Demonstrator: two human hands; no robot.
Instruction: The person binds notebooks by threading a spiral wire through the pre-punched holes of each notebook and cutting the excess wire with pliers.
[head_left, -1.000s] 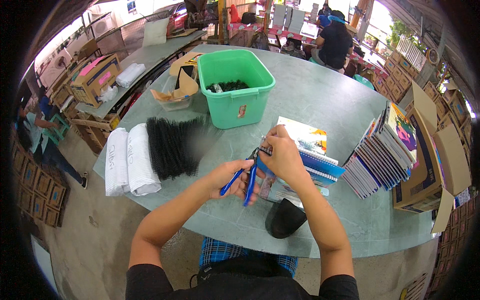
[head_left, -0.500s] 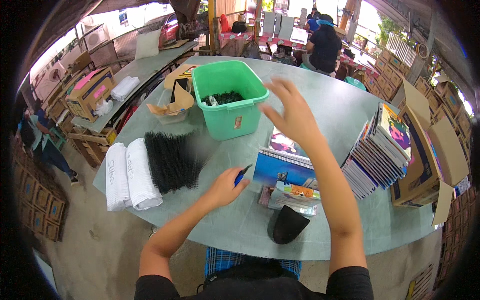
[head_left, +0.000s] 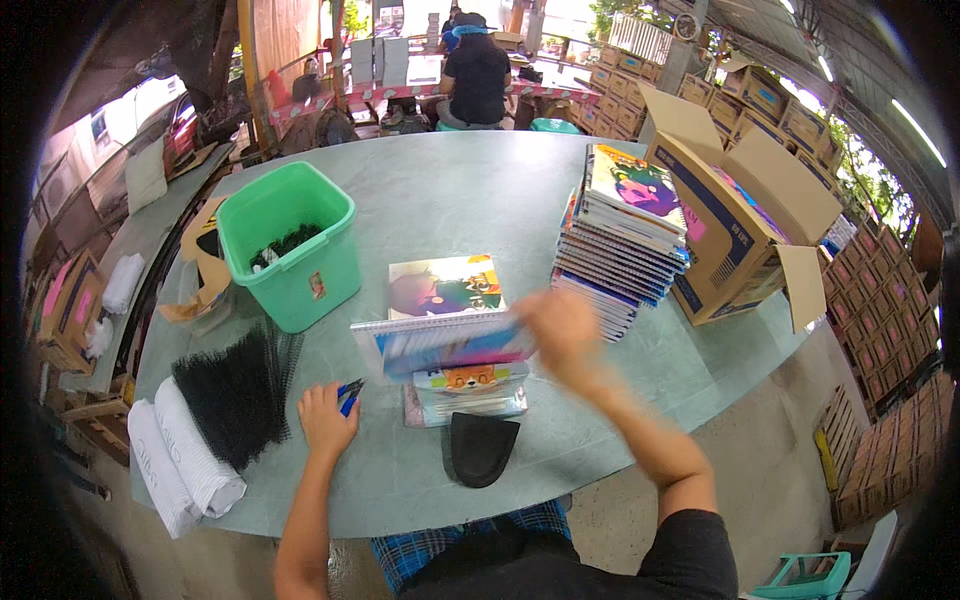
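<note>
My left hand (head_left: pixel 325 420) rests low over the table, closed around small pliers (head_left: pixel 350 397) with blue handles and dark jaws. My right hand (head_left: pixel 565 335), smeared by motion, grips the right end of a blue spiral notebook (head_left: pixel 440 345). That notebook is tilted up and partly blurred. Behind it lies another notebook (head_left: pixel 445 285) with a colourful cover. In front, a clear-wrapped pack with an orange animal face (head_left: pixel 475 380) sits on the table. A black rounded pad (head_left: pixel 482 450) lies nearest to me.
A green tub (head_left: pixel 300 265) holding black coils stands at the left. Black spiral coils (head_left: pixel 235 395) lie beside white rolled bundles (head_left: pixel 185 460). To the right are a tall stack of spiral notebooks (head_left: pixel 620 240) and an open cardboard box (head_left: pixel 730 240). A person (head_left: pixel 475 80) sits beyond the table (head_left: pixel 450 190).
The view has swung right. My right hand has come down from beside the green tub to the blue notebook's right end. My left hand still holds the pliers.
</note>
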